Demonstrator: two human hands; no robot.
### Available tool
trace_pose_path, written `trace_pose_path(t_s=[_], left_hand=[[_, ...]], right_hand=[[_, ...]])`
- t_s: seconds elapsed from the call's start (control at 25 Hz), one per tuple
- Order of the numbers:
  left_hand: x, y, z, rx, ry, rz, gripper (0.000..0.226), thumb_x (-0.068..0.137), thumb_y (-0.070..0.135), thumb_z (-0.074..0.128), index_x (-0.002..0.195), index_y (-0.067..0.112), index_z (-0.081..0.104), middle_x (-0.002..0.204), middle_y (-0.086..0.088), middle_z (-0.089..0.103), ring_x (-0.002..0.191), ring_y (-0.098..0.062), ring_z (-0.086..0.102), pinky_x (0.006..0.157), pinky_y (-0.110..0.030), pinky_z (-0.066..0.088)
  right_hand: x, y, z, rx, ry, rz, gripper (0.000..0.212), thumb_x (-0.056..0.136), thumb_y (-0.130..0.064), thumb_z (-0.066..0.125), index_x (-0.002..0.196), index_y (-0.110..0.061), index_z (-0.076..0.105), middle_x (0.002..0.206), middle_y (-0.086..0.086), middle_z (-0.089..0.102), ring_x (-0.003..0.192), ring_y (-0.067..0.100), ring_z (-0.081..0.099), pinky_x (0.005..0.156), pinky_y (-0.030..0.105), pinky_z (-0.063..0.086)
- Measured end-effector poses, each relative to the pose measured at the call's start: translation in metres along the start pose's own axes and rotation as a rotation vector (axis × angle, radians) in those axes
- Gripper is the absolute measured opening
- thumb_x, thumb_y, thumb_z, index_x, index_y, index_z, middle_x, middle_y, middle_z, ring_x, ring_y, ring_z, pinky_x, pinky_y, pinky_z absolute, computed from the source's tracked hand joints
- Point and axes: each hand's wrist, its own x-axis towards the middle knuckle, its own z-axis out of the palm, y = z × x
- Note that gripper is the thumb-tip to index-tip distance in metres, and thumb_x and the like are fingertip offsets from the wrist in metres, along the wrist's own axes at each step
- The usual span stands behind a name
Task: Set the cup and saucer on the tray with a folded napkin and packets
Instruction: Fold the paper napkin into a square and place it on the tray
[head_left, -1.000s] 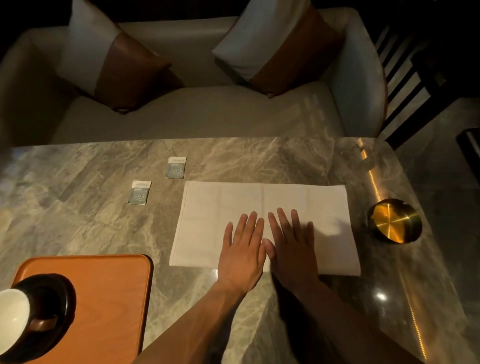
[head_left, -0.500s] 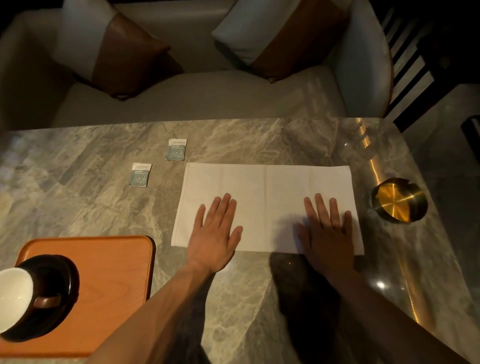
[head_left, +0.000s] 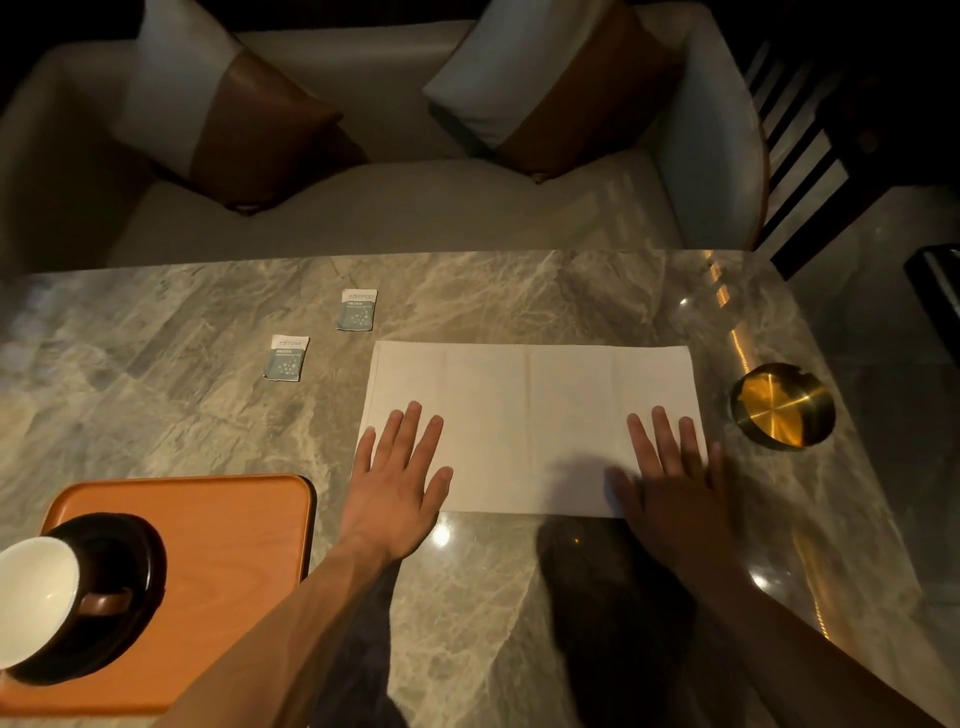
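A white napkin (head_left: 530, 415) lies flat as a long rectangle on the marble table (head_left: 182, 405). My left hand (head_left: 397, 483) rests flat on its near left corner, fingers spread. Flat on the napkin's near right corner lies my right hand (head_left: 675, 488). Two small blue-grey packets (head_left: 286, 357) (head_left: 357, 309) lie on the table to the left of the napkin. An orange tray (head_left: 234, 525) sits at the near left. On it stands a dark saucer (head_left: 140, 561) with a cup (head_left: 36, 597) that is white inside, partly cut off by the frame edge.
A round brass ashtray (head_left: 782, 404) stands just right of the napkin near the table's right edge. Beyond the table is a light sofa (head_left: 395, 208) with two white-and-brown cushions (head_left: 239, 119) (head_left: 545, 88). A dark slatted chair (head_left: 831, 145) is at the far right.
My two hands slid apart along the napkin's near edge, from side by side at the middle out to its two corners. The napkin stays flat.
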Motion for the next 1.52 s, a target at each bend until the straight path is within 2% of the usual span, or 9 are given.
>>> trace_pose_path(t_s=[0.32,0.56,0.68,0.8,0.92,1.12,1.32,1.44,1.52], left_hand=[[-0.072,0.010,0.008,-0.022,-0.060,-0.030,0.063,0.102,0.054,0.018,0.157,0.028,0.000,0.165,-0.003,-0.009,0.151,-0.021,-0.007,0.120,-0.048,0.000],[-0.087,0.010,-0.005,-0.148,-0.106,-0.127,0.062,0.102,0.053,0.011,0.156,0.027,-0.008,0.163,-0.006,-0.020,0.148,-0.019,-0.023,0.122,-0.043,-0.005],[-0.078,0.014,-0.024,-0.198,-0.044,-0.330,0.063,0.101,0.049,0.032,0.155,0.022,0.014,0.164,-0.014,0.005,0.149,-0.033,0.006,0.119,-0.047,0.017],[-0.058,0.017,-0.046,-0.243,0.018,-0.517,0.065,0.092,0.045,0.057,0.145,0.016,0.034,0.148,-0.016,0.038,0.128,-0.036,0.040,0.103,-0.050,0.039],[-0.036,0.008,-0.055,-0.435,-0.010,-0.685,0.067,0.081,0.038,0.073,0.136,0.011,0.045,0.127,-0.018,0.050,0.111,-0.036,0.054,0.092,-0.047,0.049],[-0.015,-0.009,-0.055,-0.611,-0.121,-0.812,0.054,0.070,0.029,0.081,0.111,0.011,0.050,0.092,-0.007,0.062,0.081,-0.027,0.060,0.069,-0.035,0.049],[-0.005,-0.017,-0.052,-0.622,-0.229,-0.853,0.045,0.069,0.027,0.083,0.100,0.009,0.056,0.088,-0.006,0.062,0.074,-0.024,0.058,0.064,-0.035,0.048],[-0.006,-0.020,-0.056,-0.885,-0.133,-0.856,0.031,0.070,0.016,0.081,0.090,0.004,0.061,0.087,-0.011,0.071,0.078,-0.028,0.067,0.068,-0.041,0.058],[-0.005,-0.021,-0.065,-0.960,-0.079,-0.803,0.023,0.079,0.021,0.077,0.083,0.007,0.059,0.083,-0.010,0.069,0.077,-0.027,0.065,0.061,-0.036,0.054]], right_hand=[[-0.043,0.015,0.020,-0.060,-0.026,-0.023,0.072,0.094,-0.067,0.023,0.155,-0.033,0.007,0.165,0.001,0.005,0.152,0.029,-0.001,0.120,0.054,0.003],[-0.054,0.013,0.008,0.011,-0.069,-0.009,0.071,0.094,-0.068,0.015,0.155,-0.031,0.009,0.164,0.002,0.007,0.151,0.027,-0.001,0.119,0.053,0.006],[-0.064,0.025,0.006,0.100,-0.087,0.019,0.077,0.093,-0.069,0.010,0.156,-0.024,0.010,0.164,0.004,0.002,0.151,0.026,-0.005,0.119,0.053,0.006],[-0.076,0.044,0.001,0.109,-0.102,0.044,0.084,0.090,-0.072,0.010,0.156,-0.021,0.010,0.165,0.004,0.005,0.151,0.025,-0.001,0.121,0.053,0.002],[-0.085,0.063,-0.005,0.076,-0.125,0.049,0.091,0.086,-0.076,0.017,0.155,-0.018,0.014,0.164,0.007,0.013,0.151,0.027,0.004,0.121,0.054,-0.002],[-0.091,0.073,-0.010,0.003,-0.137,-0.007,0.091,0.085,-0.074,0.027,0.153,-0.013,0.022,0.161,0.010,0.020,0.150,0.032,0.011,0.118,0.063,0.002],[-0.092,0.074,-0.006,-0.004,-0.127,0.021,0.090,0.086,-0.076,0.023,0.154,-0.017,0.018,0.162,0.009,0.018,0.149,0.032,0.016,0.117,0.067,0.005],[-0.092,0.074,-0.004,0.004,-0.127,0.018,0.089,0.085,-0.075,0.026,0.153,-0.018,0.019,0.160,0.009,0.022,0.146,0.033,0.024,0.113,0.071,0.010],[-0.092,0.074,-0.003,0.008,-0.130,0.031,0.089,0.085,-0.076,0.024,0.154,-0.019,0.017,0.160,0.008,0.022,0.146,0.033,0.024,0.113,0.071,0.011]])
